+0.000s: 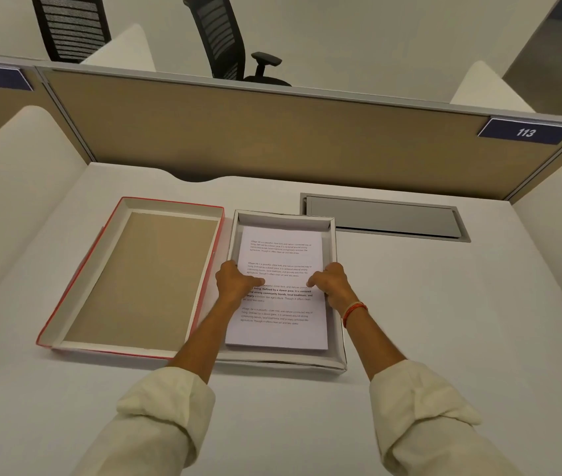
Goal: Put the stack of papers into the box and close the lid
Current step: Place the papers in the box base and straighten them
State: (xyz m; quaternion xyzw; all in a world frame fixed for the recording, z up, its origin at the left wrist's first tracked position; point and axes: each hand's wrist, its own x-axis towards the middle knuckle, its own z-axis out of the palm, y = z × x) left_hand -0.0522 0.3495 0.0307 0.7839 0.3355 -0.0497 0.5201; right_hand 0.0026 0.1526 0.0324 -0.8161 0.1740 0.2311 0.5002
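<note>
Tabletop [444, 321]: lid [142, 280] lies upturned, just left of the box [339, 280]. Papers [279, 324] are in the box, so I've only the lid left. Left hand [235, 281] and right hand [332, 283] grip the stack's sides, fingers curled.

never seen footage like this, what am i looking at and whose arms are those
There is no machine here. A person wears a wide-angle camera on the head, so you look down along their own arms at a white desk. The left hand and right hand grip the sides of a stack of papers, printed with text, which sits inside an open grey box. Beside it on the left lies the lid, red-edged and upside down. A grey hatch is set into the desk behind.
</note>
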